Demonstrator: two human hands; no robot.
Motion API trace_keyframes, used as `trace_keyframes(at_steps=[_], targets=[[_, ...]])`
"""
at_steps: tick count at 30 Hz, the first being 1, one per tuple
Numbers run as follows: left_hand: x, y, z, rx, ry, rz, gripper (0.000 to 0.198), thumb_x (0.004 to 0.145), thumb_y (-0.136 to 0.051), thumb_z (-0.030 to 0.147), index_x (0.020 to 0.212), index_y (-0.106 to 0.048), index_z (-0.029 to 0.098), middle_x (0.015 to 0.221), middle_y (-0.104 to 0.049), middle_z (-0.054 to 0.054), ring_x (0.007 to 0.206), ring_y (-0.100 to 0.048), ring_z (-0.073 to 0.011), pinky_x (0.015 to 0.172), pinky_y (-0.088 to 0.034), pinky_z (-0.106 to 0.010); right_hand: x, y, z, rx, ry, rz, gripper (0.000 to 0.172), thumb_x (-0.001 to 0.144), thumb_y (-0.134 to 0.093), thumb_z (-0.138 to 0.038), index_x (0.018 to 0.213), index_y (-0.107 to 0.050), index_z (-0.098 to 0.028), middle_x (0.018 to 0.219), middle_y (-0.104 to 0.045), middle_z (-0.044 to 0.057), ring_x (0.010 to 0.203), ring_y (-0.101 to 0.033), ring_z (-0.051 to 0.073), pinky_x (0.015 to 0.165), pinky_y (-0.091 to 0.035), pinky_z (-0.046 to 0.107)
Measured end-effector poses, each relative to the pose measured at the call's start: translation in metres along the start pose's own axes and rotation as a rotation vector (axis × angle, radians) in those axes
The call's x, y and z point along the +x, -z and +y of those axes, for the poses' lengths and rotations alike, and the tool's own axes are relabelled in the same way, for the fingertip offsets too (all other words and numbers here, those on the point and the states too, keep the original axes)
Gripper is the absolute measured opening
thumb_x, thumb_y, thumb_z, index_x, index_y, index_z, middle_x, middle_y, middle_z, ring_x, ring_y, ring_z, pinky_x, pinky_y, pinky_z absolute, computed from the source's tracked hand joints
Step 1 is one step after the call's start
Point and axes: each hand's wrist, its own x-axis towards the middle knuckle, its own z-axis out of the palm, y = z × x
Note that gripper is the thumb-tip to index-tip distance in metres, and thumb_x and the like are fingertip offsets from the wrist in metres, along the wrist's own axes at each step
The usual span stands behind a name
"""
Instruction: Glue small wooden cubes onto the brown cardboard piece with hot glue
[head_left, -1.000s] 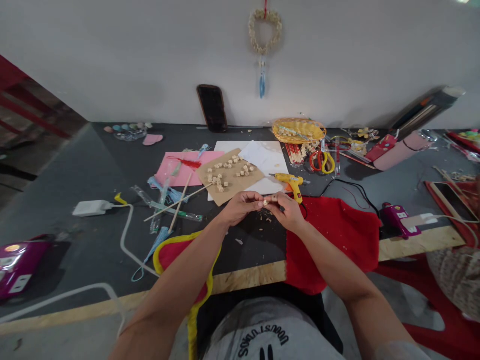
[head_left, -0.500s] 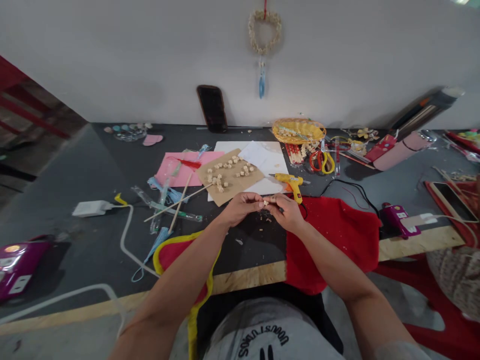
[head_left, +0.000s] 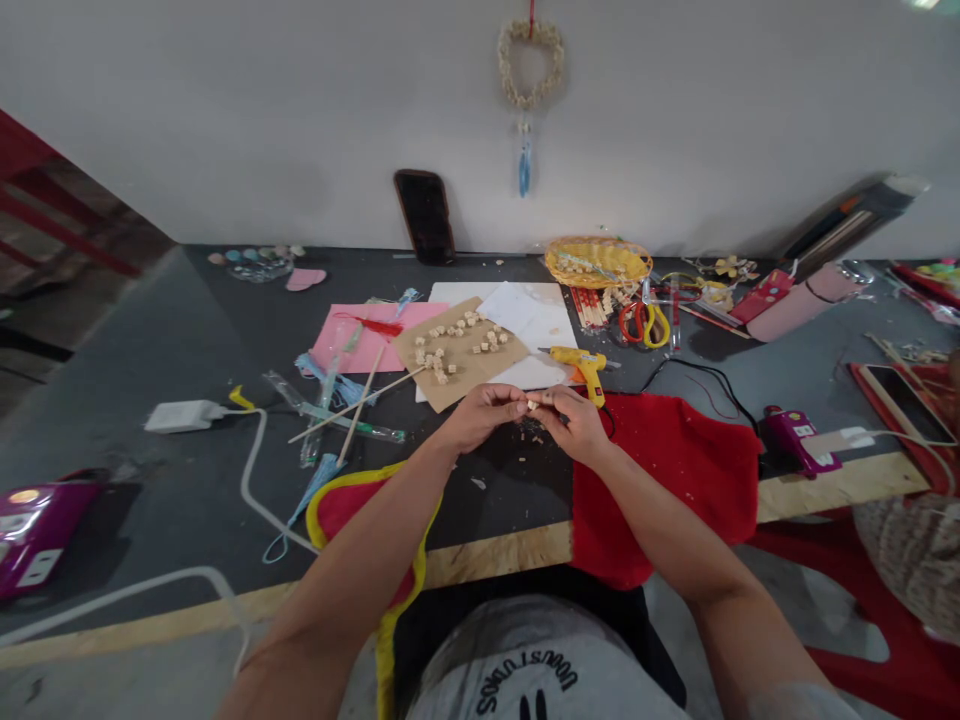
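Both hands meet over the dark table (head_left: 487, 520), their fingertips pinched together. Between them is a small cream-coloured wooden piece (head_left: 532, 405), partly hidden by the fingers. My left hand (head_left: 487, 415) grips it from the left, closed at thumb and forefinger. From the other side my right hand (head_left: 571, 422) pinches the same piece. Small pale bits are scattered on the table just beneath the fingers. Behind the hands lies a brown paper sheet (head_left: 480, 375) with several little wooden clusters (head_left: 435, 362) on it. A yellow glue gun (head_left: 585, 368) rests just beyond my right hand.
A red cloth (head_left: 667, 470) lies under my right forearm. Scissors (head_left: 645, 325) and a yellow basket (head_left: 598, 262) are at the back right. Thin sticks (head_left: 360, 405) and blue tassels (head_left: 319, 485) lie left. A phone (head_left: 424, 217) leans on the wall; a white cable (head_left: 251, 470) crosses the left side.
Almost nothing differs. The fingertips shift very slightly around the small wooden piece, and both hands stay in the same place.
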Motion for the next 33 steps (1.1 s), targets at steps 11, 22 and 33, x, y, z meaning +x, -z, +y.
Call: trace_keyframes(at_steps=[11, 22, 33], targets=[[-0.0004, -0.0023, 0.0025, -0.080, 0.043, 0.013, 0.035, 0.057, -0.087, 0.035, 0.078, -0.072, 0.011, 0.070, -0.068, -0.002, 0.065, -0.054, -0.0097, 0.065, -0.040, -0.023, -0.0022, -0.0006, 0.0009, -0.042, -0.013, -0.002, 0.020, 0.088, -0.062, -0.023, 0.108, -0.065, -0.021, 0.089, -0.068, 0.006, 0.084, -0.065, 0.018, 0.076, -0.056, 0.031], [-0.0012, -0.0020, 0.0024, -0.078, 0.065, 0.000, 0.033, 0.054, -0.089, 0.031, 0.074, -0.070, 0.011, 0.069, -0.066, -0.001, 0.064, -0.054, -0.0094, 0.065, -0.039, -0.023, -0.0005, 0.0008, -0.0010, -0.060, 0.002, 0.004, 0.016, 0.090, -0.059, -0.022, 0.105, -0.065, -0.022, 0.091, -0.070, 0.006, 0.087, -0.067, 0.018, 0.076, -0.056, 0.032], [0.0002, 0.0005, -0.0018, -0.057, 0.058, 0.006, 0.031, 0.056, -0.088, 0.030, 0.075, -0.071, 0.012, 0.071, -0.068, -0.002, 0.066, -0.055, -0.0095, 0.067, -0.040, -0.023, -0.0001, 0.0000, -0.0017, -0.066, 0.008, 0.011, 0.011, 0.090, -0.059, -0.022, 0.099, -0.065, -0.021, 0.089, -0.069, 0.006, 0.086, -0.066, 0.018, 0.076, -0.056, 0.031]])
